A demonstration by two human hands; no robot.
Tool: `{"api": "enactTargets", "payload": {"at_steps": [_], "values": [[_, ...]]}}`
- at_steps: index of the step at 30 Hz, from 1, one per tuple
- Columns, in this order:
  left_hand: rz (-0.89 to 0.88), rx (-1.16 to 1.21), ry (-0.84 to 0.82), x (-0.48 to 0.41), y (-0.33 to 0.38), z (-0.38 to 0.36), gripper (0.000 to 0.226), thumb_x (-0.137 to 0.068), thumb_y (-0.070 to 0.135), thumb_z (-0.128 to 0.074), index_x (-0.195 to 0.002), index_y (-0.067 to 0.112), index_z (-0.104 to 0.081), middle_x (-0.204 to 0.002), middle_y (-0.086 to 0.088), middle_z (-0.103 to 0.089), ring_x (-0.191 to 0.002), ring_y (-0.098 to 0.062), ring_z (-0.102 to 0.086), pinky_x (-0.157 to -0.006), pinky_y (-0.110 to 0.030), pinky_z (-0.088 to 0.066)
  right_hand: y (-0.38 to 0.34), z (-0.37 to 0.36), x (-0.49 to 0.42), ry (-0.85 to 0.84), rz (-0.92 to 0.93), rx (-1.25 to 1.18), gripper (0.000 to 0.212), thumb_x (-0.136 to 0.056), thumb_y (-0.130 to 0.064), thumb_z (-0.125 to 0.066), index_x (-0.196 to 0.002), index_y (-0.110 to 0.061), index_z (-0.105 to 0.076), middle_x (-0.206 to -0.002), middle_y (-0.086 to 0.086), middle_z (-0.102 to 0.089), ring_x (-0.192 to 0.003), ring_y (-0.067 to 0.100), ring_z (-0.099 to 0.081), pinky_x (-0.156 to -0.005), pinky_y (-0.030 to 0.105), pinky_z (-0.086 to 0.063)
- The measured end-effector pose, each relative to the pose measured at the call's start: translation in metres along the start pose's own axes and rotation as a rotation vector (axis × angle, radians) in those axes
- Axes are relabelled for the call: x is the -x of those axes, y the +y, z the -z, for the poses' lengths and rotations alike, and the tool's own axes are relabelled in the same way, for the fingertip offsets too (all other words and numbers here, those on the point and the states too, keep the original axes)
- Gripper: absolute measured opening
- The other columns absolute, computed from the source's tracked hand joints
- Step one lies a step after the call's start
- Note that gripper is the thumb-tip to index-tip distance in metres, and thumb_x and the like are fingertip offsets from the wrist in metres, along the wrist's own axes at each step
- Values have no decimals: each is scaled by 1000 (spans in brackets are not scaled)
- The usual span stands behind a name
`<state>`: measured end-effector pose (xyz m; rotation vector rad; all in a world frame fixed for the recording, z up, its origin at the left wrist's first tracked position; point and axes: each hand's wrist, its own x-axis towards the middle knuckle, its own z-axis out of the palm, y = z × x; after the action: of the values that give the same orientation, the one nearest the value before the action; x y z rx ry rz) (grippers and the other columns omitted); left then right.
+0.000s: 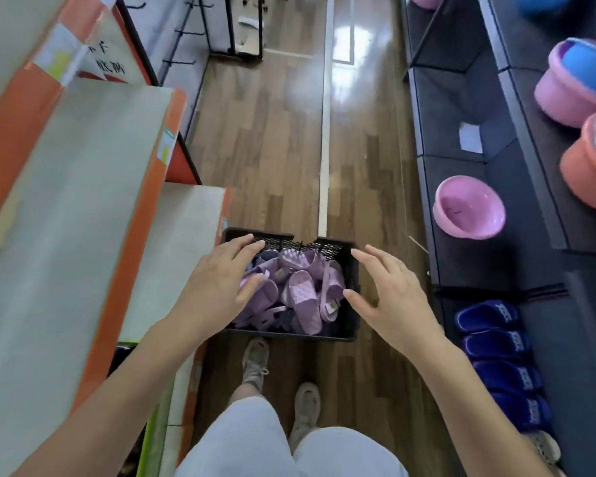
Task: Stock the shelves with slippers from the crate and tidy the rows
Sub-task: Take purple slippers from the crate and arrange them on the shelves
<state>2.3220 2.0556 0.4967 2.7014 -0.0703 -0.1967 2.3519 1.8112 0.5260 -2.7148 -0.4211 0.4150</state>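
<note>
A black plastic crate [351, 325] stands on the wooden floor in front of my feet, filled with a jumble of lilac slippers [300, 294]. My left hand [217, 287] hovers over the crate's left side with fingers spread and holds nothing. My right hand [391, 297] hangs over the crate's right edge, fingers spread too, also empty. A row of dark blue slippers [503, 359] lies on the low dark shelf at the right.
Pale shelves with orange edges [117, 215] rise on my left. The dark shelving [461, 108] on the right holds a pink basin [468, 211] and stacked pink and orange basins [572, 94]. The aisle floor [272, 132] runs ahead beyond the crate.
</note>
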Motion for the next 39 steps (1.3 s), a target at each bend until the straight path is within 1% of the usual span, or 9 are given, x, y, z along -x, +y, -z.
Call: {"api": "enactTargets", "payload": {"at_steps": [7, 13, 17, 20, 24, 30, 35, 38, 39], "values": [[-144, -5, -159, -69, -46, -21, 55, -84, 39, -34, -122, 8, -58, -123, -12, -60, -106, -32, -60, -87, -40, -48, 3, -37, -56, 10, -152, -47, 57, -89, -38, -55, -141, -25, -35, -146, -2, -36, -136, 14, -30, -110, 32, -24], [-237, -59, -289, -106, -66, -72, 45, -80, 30, -53, -118, 8, -61, -119, -13, -62, -102, -33, -62, -83, -42, -51, 34, -88, -79, -53, -297, -110, 59, -88, -39, -56, -141, -22, -35, -146, 1, -37, -135, 16, -30, -110, 33, -25], [-266, -89, -418, -126, -74, -117, 56, -86, 46, -35, -122, 12, -58, -123, -9, -61, -107, -31, -60, -87, -42, -50, 64, -128, -90, -104, -369, -173, 59, -89, -39, -56, -142, -24, -33, -147, -2, -35, -136, 14, -28, -110, 32, -24], [-254, -83, -437, -140, -78, -155, 68, -83, 54, -22, -124, 13, -57, -125, -8, -60, -109, -30, -59, -89, -40, -48, 93, -162, -100, -119, -430, -226, 59, -89, -39, -55, -142, -26, -33, -146, -4, -34, -135, 12, -29, -110, 33, -26], [-106, 8, -485, -155, -92, -226, 57, -90, 52, -35, -137, 20, -43, -139, 1, -45, -125, -20, -44, -98, -32, -36, 136, -218, -117, -134, -479, -292, 57, -90, -37, -54, -141, -24, -34, -144, -5, -36, -133, 13, -31, -109, 35, -30], [191, 214, -618, -178, -114, -359, 49, -92, 32, -53, -137, 16, -41, -140, -3, -45, -125, -20, -44, -98, -30, -35, 208, -319, -145, -144, -543, -366, 58, -90, -34, -55, -142, -23, -32, -144, -4, -36, -130, 15, -35, -105, 34, -34], [556, 519, -700, -192, -143, -473, 62, -84, 40, -62, -135, 10, -44, -133, -7, -53, -117, -20, -52, -98, -31, -40, 257, -401, -172, -173, -620, -423, 59, -91, -31, -54, -143, -20, -29, -146, 3, -34, -129, 21, -38, -98, 31, -34], [750, 840, -702, -195, -149, -519, 41, -87, 30, -64, -121, 14, -48, -120, 1, -58, -106, -17, -56, -97, -30, -42, 280, -441, -186, -189, -689, -478, 59, -91, -31, -55, -143, -17, -29, -145, 7, -35, -127, 24, -40, -95, 30, -35], [811, 914, -665, -196, -151, -533, 42, -87, 28, -63, -123, 11, -49, -121, -2, -60, -104, -16, -57, -95, -30, -44, 285, -452, -190, -197, -718, -494, 60, -91, -33, -54, -143, -17, -30, -144, 9, -36, -126, 25, -42, -95, 31, -35]]}}
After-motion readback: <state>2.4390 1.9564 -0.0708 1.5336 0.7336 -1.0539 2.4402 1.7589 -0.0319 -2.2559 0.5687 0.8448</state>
